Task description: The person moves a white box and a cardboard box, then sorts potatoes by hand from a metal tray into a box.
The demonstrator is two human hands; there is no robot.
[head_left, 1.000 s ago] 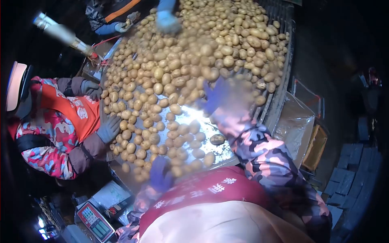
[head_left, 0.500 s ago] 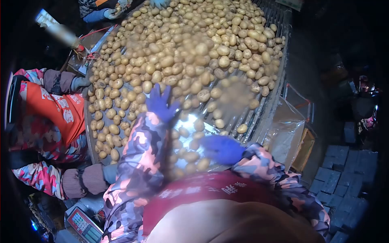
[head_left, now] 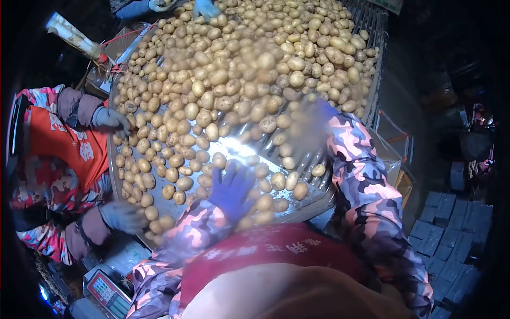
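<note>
So we've got smooth, round yellow-brown potatoes (head_left: 206, 100) heaped beyond both hands, thinning out around our purple-gloved left hand (head_left: 232, 190). Its fingers are spread wide, probably to cover several at once. Our purple-gloved right hand (head_left: 325, 110) is by the heap's edge, too blurry to tell its grip. Between them, shiny metal sheet (head_left: 234, 145) and dark metal slats (head_left: 311, 179) leave some room; leftward, a co-worker's grey-gloved hand (head_left: 122, 217) crowds the rim.

From my end I look through one camera worn on the person's head, facing forward and steeply down. The dark red apron (head_left: 271, 243) sits close below the lens; beyond it the table (head_left: 234, 146) stretches away, its potatoes (head_left: 228, 64) reaching the top edge. The wide, rounded view blackens at the corners.
</note>
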